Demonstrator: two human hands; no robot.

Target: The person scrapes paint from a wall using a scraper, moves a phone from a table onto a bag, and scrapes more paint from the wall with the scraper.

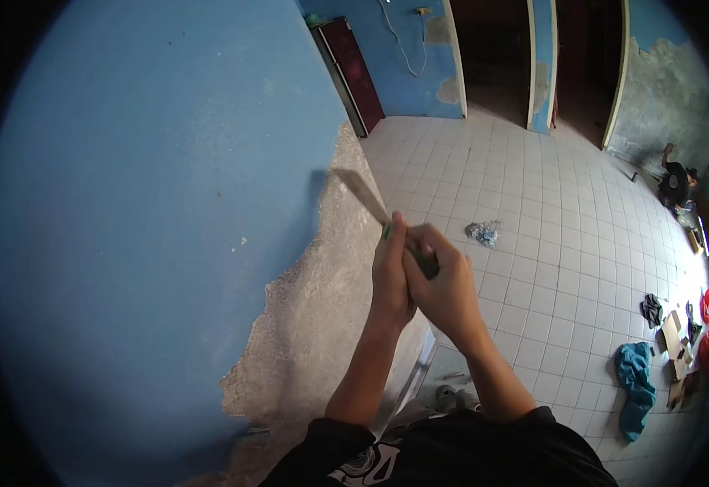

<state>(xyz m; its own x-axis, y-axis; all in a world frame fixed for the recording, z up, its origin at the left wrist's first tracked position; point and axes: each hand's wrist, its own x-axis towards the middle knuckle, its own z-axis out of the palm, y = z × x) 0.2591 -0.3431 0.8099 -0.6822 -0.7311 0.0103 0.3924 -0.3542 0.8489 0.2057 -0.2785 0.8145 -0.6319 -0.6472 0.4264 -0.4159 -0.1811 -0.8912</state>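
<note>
A scraper with a flat metal blade (361,193) is gripped by both of my hands. My left hand (390,277) wraps the handle just behind the blade, its thumb laid along it. My right hand (447,281) closes around the rear of the handle, against the left hand. The blade's tip points up and left, close to the ragged edge of the blue paint (208,182). Whether it touches the wall, I cannot tell. Bare grey plaster (324,274) shows beneath the paint's edge. Most of the handle is hidden by my fingers.
Pale tiles (531,182) cover the floor, with a small heap of paint flakes (483,234). A dark red refrigerator (354,67) stands beyond the wall's corner. A person (676,182) crouches by the far right wall. Teal cloth (634,389) and cardboard (672,338) lie at right.
</note>
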